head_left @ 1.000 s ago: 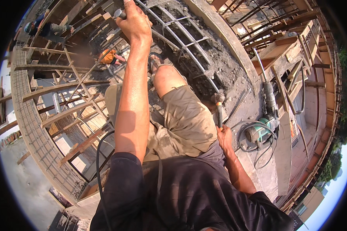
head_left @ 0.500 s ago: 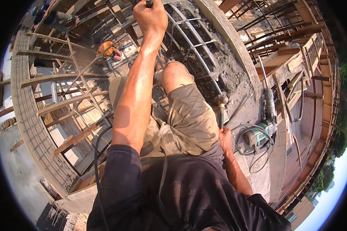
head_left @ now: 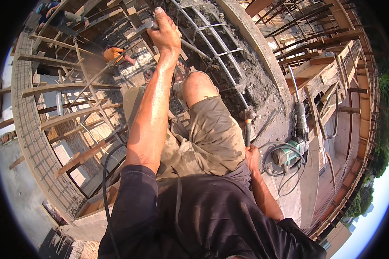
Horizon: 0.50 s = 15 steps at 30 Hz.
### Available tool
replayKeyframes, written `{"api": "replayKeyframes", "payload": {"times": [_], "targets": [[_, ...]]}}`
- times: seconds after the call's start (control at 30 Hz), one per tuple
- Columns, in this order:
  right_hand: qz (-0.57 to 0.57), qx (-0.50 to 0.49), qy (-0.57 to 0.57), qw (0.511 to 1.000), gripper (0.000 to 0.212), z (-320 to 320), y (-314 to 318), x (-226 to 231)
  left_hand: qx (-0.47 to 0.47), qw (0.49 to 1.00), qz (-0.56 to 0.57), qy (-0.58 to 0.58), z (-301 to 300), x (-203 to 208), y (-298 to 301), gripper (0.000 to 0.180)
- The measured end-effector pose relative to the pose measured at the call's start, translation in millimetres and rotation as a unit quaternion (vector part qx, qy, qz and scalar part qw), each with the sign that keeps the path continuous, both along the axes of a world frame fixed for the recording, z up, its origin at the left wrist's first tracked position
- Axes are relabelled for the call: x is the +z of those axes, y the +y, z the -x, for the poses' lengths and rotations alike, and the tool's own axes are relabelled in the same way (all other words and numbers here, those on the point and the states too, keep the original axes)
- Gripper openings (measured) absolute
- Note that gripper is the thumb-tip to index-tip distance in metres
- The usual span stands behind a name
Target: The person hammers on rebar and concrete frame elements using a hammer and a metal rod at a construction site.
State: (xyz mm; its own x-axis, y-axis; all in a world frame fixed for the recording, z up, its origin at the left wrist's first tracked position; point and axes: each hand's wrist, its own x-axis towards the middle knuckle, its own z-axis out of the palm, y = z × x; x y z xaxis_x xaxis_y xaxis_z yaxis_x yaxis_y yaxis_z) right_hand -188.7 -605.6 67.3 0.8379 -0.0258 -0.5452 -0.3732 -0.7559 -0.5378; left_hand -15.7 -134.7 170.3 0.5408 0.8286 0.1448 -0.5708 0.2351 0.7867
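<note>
My left hand (head_left: 166,36) is raised at the top middle, fingers closed and thumb sticking up. A grey metal bar (head_left: 139,31) comes out of its left side; the part inside the fist is hidden. Low at the right of my knee, my right hand (head_left: 252,156) grips a hammer by its black and orange handle (head_left: 247,131). The hammer's dusty head (head_left: 247,115) rests on or just above the rough concrete. Beyond my knee, steel rebar (head_left: 222,54) runs along a trench of broken concrete and rubble.
A green power tool (head_left: 287,153) with a long bit and coiled cable lies on the concrete ledge at right. Timber formwork (head_left: 69,88) and a rebar-lined beam (head_left: 32,125) stand at left. Another person in an orange helmet (head_left: 113,54) is below; a further person (head_left: 62,19) is at upper left.
My left hand has come down slightly and turned, and the grey bar now shows beside it. The helmeted person has shifted a little left. My right hand stays on the hammer.
</note>
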Motion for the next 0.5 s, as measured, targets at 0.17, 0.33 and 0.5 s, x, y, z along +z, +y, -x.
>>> {"api": "replayKeyframes", "payload": {"times": [0.17, 0.33, 0.5], "targets": [[0.018, -0.003, -0.006, 1.0, 0.038, -2, 8, 10, 0.099, 0.988, -0.098, 0.064, 3, 38, -9, 0.051], [0.007, 0.001, 0.003, 1.0, 0.038, -1, 1, 1, 0.003, 0.998, -0.009, -0.054, 6, 28, -13, 0.054], [0.039, 0.026, 0.003, 0.999, 0.038, -4, 16, 35, -0.017, 0.999, -0.032, -0.015, 7, -6, -24, 0.051]]}}
